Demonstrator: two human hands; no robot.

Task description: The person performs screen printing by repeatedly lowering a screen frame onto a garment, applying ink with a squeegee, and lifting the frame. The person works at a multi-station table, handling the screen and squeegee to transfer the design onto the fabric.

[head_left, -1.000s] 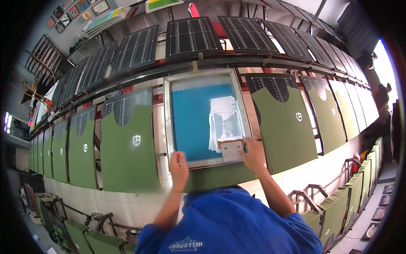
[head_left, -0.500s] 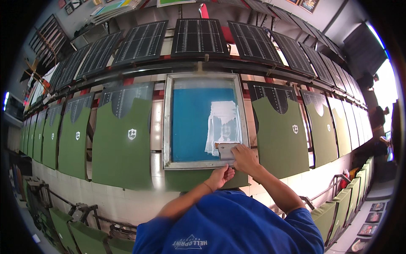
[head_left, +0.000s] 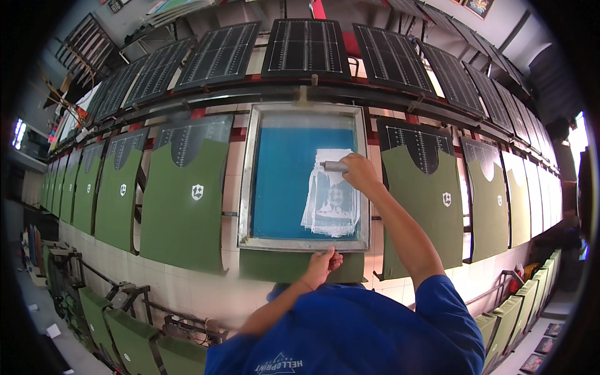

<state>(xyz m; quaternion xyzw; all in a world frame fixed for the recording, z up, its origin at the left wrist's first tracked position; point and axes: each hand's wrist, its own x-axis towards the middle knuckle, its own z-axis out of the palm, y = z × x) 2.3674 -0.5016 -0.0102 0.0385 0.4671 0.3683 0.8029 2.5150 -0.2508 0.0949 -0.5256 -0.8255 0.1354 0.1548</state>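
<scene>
A screen printing frame (head_left: 247, 187) with a pale metal rim and blue mesh (head_left: 282, 184) lies over a green shirt piece (head_left: 269, 265). White ink (head_left: 331, 209) is smeared across the right part of the mesh. My right hand (head_left: 360, 171) grips a short grey squeegee (head_left: 335, 166) at the far end of the ink patch. At the frame's near edge, my left hand (head_left: 322, 265) is closed, fingers curled and a fingertip against the rim. Part of the left grip is hidden.
Green shirt pieces with white shield prints lie on boards to the left (head_left: 181, 206) and right (head_left: 425, 219). Behind a dark rail (head_left: 206, 100) stands a row of black marked boards (head_left: 306, 50). More green pieces (head_left: 134, 328) hang on boards behind me.
My right hand and the squeegee have moved from the frame's near edge to the far end of the ink. My left hand stays by the near rim. The view has shifted slightly.
</scene>
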